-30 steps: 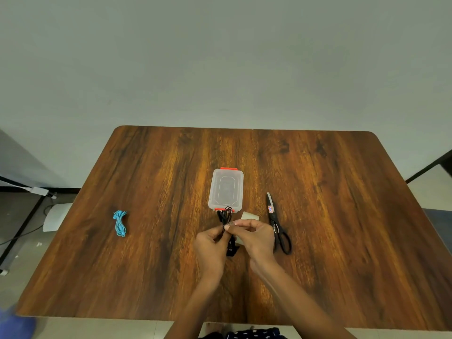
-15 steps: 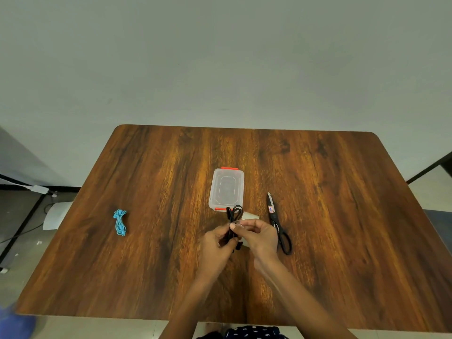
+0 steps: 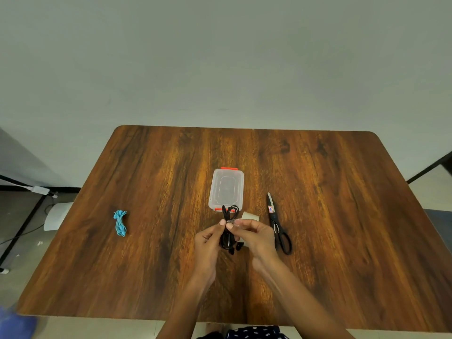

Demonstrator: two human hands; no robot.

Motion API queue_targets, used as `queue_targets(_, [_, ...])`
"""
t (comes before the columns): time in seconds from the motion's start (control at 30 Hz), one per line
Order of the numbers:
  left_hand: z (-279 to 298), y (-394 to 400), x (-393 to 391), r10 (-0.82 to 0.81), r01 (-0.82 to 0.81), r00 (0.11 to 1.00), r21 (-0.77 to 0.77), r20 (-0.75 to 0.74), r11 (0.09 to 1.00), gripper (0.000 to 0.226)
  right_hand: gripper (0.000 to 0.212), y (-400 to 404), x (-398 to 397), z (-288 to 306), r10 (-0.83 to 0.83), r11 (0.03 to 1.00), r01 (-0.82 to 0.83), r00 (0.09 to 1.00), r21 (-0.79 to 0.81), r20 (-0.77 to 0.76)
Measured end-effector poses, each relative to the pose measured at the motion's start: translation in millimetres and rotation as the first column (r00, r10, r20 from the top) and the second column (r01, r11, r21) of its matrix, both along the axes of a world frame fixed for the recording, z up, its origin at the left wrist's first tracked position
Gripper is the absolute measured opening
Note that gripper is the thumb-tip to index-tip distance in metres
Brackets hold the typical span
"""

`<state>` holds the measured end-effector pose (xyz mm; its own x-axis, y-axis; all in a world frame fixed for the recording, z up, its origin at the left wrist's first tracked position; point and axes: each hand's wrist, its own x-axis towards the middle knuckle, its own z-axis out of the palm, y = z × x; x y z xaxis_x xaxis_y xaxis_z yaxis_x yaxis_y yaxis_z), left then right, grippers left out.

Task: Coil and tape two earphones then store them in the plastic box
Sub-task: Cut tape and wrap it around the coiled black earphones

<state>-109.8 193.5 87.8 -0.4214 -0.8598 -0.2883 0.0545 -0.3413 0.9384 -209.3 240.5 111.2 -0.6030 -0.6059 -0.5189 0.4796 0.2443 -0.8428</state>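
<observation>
A coiled black earphone (image 3: pixel 229 211) is held upright between both hands near the table's middle. My left hand (image 3: pixel 209 241) pinches the bundle from the left. My right hand (image 3: pixel 254 234) pinches it from the right, with a strip of clear tape at the fingertips. The earbuds (image 3: pixel 235 248) hang below the hands. A clear plastic box (image 3: pixel 226 188) with orange clips lies shut just beyond the hands. A coiled blue earphone (image 3: pixel 120 222) lies alone at the left of the table. A tape roll (image 3: pixel 250 215) peeks out behind my right hand.
Black scissors (image 3: pixel 277 226) lie to the right of my right hand, blades pointing away. The wooden table (image 3: pixel 342 216) stands against a pale wall. A dark stand and cable are on the floor at the left.
Both hands have shifted slightly right and away with the black earphone. The coil's upper loop now stands in front of the box's near clip. The right fingertips have moved over the bundle.
</observation>
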Motion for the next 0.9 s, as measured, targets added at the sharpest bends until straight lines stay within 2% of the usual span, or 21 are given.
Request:
queue_targets(0.13, [0,0,-1,0.023,-0.019,0.999,-0.097,0.041,0.995,0.028,0.014,2,-2,3,0.022,1.000,-0.022,0.995,-0.001,0.097])
queue_targets(0.3, [3,2,-1,0.022,-0.013,0.999,-0.180,0.049,0.983,0.026,0.015,4,-4,7,0.018,0.999,-0.026,0.982,0.041,0.186])
queue_targets(0.43, [6,0,-3,0.027,-0.018,0.999,-0.204,0.041,0.979,0.025,0.009,1,-6,4,0.057,0.991,-0.087,0.959,0.099,0.277])
queue_targets(0.63, [4,-4,-2,-0.114,0.122,0.992,-0.201,0.051,0.972,0.027,0.019,4,-12,0,0.096,0.995,-0.097,0.930,-0.014,0.354])
queue_targets(0.7, [3,-9,0,-0.175,0.185,0.982,-0.193,0.065,0.964,0.027,0.017,6,-13,-4,0.088,0.996,-0.084,0.933,-0.027,0.348])
queue_targets(0.8, [3,-17,4,-0.234,0.245,0.968,-0.155,0.086,0.957,0.025,0.009,10,-13,-6,0.083,0.996,-0.074,0.963,-0.045,0.257])
queue_targets(0.9, [2,-20,7,-0.122,0.146,0.981,-0.162,0.152,0.976,0.020,0.008,14,-11,-6,0.066,0.996,-0.058,0.990,-0.068,0.122])
